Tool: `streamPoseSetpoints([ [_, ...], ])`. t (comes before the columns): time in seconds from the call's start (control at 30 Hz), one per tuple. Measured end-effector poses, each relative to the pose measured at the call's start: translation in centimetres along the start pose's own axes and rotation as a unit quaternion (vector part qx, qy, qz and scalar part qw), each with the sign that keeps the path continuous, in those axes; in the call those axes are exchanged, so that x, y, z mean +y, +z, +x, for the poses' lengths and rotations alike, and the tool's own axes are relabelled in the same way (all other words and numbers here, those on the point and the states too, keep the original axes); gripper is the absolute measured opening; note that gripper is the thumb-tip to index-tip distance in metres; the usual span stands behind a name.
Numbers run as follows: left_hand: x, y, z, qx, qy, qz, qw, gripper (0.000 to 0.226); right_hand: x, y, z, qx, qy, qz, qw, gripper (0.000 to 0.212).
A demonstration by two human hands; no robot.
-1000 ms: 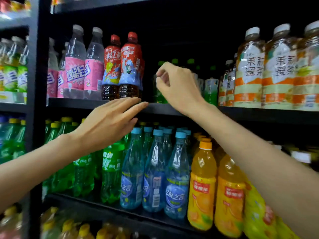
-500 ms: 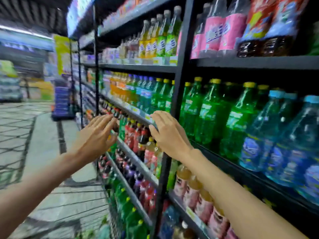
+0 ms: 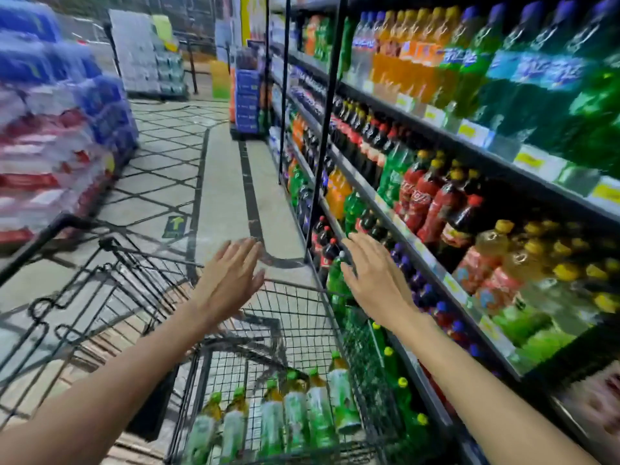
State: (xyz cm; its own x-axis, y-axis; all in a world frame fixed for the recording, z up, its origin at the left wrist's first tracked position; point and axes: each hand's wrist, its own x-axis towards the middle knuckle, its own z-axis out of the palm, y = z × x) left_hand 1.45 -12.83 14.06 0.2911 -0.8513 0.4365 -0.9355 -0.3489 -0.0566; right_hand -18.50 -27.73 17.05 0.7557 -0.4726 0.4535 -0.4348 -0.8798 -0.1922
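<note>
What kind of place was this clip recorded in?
Most likely a supermarket drinks aisle: long drink-filled shelves with price tags, a wire cart holding green-capped bottles, and wrapped packs stacked across the aisle.

A cart (image 3: pixel 295 317) stands low in the middle, just left of the shelves (image 3: pixel 419 253), with a row of bottles (image 3: pixel 295 421) standing in its near end. The left hand (image 3: pixel 231 280) hovers over the cart's far rim, and the right hand (image 3: pixel 372 276) is beside it, close before the shelves. Stacked packs (image 3: pixel 50 129) lie on the left across the aisle (image 3: pixel 218 182), with more stacks (image 3: pixel 147 58) at its far end.
</note>
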Motion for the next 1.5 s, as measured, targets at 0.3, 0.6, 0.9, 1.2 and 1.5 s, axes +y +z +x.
streamPoseSetpoints([
  [0.3, -6.8, 14.2, -7.2, -0.184, -0.101, -0.047, 0.977, 0.053, -0.4, 17.3, -1.0, -0.176, 0.087, 0.047, 0.979, 0.038],
  [0.6, -8.5, 24.8, -17.8, -0.33, -0.224, -0.125, 0.908, 0.027, -2.0, 31.0, -7.4, -0.394, 0.198, 0.108, 0.891, 0.043],
  [0.9, -6.9, 33.1, -26.4, -0.494, -0.418, -0.208, 0.733, 0.047, -5.6, 39.5, -14.7, -0.52, 0.296, 0.139, 0.789, 0.052],
  [1.2, -5.2, 37.0, -30.8, -0.55, -0.439, -0.247, 0.666, 0.083, -10.4, 44.7, -17.8, -0.553, 0.413, 0.178, 0.702, 0.058],
  [1.5, -3.5, 38.0, -31.4, -0.481, -0.504, -0.27, 0.665, 0.089, -12.9, 47.7, -19.9, -0.492, 0.481, 0.178, 0.703, 0.061],
])
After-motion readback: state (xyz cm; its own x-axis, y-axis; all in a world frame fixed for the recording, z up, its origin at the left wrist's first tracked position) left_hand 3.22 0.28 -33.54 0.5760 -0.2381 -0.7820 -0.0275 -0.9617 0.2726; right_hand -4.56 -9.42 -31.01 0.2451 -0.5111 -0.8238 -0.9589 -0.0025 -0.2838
